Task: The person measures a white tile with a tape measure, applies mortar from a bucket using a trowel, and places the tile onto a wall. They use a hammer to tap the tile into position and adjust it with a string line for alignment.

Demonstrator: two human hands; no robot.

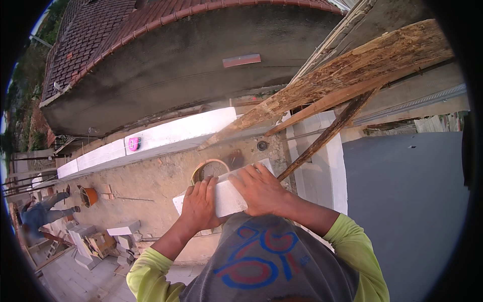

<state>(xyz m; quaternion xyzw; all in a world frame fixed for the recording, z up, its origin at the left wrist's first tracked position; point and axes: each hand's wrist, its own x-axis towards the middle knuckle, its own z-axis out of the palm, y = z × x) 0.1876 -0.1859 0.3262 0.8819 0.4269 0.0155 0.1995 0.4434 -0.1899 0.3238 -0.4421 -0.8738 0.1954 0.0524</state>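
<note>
Close to my body I hold a white lightweight concrete block (229,198) with both hands. My left hand (200,204) grips its left part, fingers curled over the far edge. My right hand (261,189) wraps over the block to the right, its fingers also bent across the top. Just beyond the block is a round bucket (210,162), partly hidden by it. Farther off, a low wall of white blocks (181,128) runs left to right, and a small pink device (134,144) rests on it beside a thin string.
Rough wooden planks (347,70) slant across the upper right, with a thinner pole (324,136) below. White blockwork (329,171) stands at the right. At the left are an orange bucket (89,196), another person (43,214) and piled blocks (83,236). A grey wall (176,60) rises beyond.
</note>
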